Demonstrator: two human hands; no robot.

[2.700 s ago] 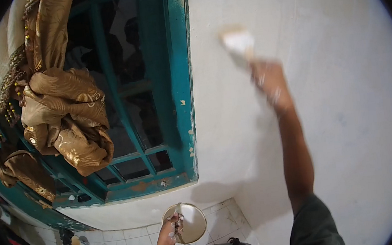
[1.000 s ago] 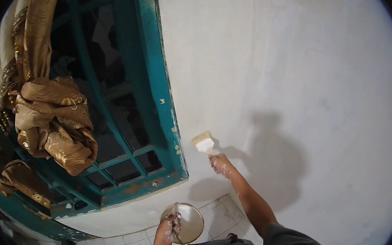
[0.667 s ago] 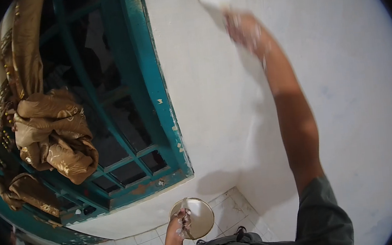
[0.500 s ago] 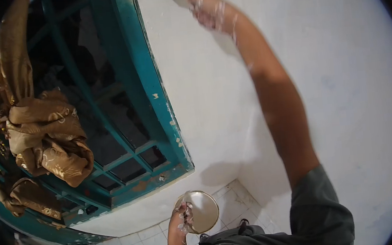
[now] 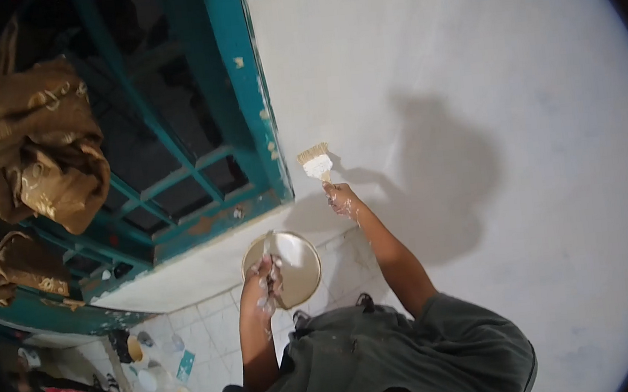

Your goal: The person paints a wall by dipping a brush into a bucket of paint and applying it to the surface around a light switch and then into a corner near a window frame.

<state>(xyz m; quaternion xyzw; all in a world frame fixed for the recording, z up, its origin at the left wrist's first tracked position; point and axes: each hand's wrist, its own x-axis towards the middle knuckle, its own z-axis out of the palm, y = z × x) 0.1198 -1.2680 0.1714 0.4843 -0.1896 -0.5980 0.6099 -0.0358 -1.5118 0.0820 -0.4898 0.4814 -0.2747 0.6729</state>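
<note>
A wide paintbrush with pale bristles and a white-coated base points upward in front of the white wall. Its handle sits in the closed fingers of my right hand, which is splashed with white paint. Lower down, my left hand is wrapped round the handle of a round paint bucket that holds whitish liquid. Paint marks the left fingers and wrist too. The bucket is held in front of my body, over the floor tiles.
A teal window frame with chipped paint stands left of the brush. Bundled brown curtain hangs before it. On the tiled floor lie a teal packet and several small items. Another person's dark-and-red trouser leg shows at lower left.
My right hand has come down from high on the wall with the paintbrush, closer to the bucket. The view has shifted, showing more of my shirt and the floor. My left hand keeps the bucket.
</note>
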